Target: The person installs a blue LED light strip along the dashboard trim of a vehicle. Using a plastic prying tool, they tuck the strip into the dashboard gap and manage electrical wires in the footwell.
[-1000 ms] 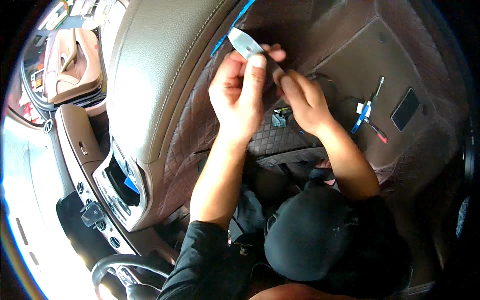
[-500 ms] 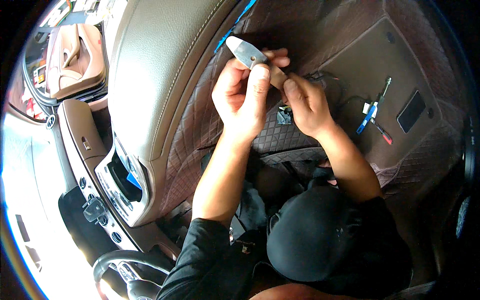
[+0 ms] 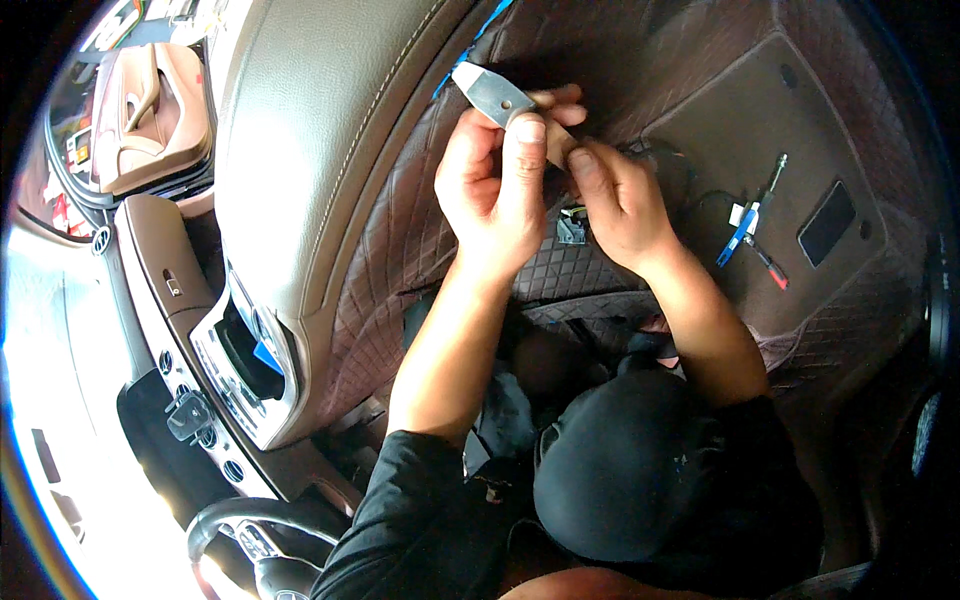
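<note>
One flat metal blade, pierced by a single hole, is held above the quilted mat, its pale tip near the blue strip (contact cannot be told), pinched at mid-length by the left hand and grasped at its brown end by the right hand. The brown panel carries one phone near its right corner, one blue tool farther in and one red-and-black tool just beside that.
</note>
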A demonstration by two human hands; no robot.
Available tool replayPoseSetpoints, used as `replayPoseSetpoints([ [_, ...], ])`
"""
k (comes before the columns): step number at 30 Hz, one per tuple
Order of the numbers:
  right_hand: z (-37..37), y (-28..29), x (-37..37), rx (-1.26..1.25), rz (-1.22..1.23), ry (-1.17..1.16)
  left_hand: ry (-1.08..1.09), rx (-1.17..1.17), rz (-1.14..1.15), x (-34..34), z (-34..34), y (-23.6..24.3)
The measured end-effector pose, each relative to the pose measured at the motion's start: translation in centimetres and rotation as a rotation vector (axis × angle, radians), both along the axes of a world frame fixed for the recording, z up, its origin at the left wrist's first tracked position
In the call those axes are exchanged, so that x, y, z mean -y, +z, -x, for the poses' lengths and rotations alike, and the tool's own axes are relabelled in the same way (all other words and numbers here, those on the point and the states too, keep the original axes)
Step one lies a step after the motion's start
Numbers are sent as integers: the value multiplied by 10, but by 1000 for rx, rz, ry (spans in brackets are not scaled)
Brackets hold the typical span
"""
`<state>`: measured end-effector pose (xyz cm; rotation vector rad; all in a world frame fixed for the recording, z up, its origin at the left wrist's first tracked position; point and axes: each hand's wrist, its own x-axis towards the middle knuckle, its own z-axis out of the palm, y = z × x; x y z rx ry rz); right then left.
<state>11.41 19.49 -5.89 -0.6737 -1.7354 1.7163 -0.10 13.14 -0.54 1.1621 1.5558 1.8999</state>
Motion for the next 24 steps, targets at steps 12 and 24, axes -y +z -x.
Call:
replayPoseSetpoints([
  [12,3,-12,6,-31,63,46,-57,1,18,7,6,-3],
  [24,10,10,-7,127,-37,-35,78,-51,-77,-13,-2,-1],
])
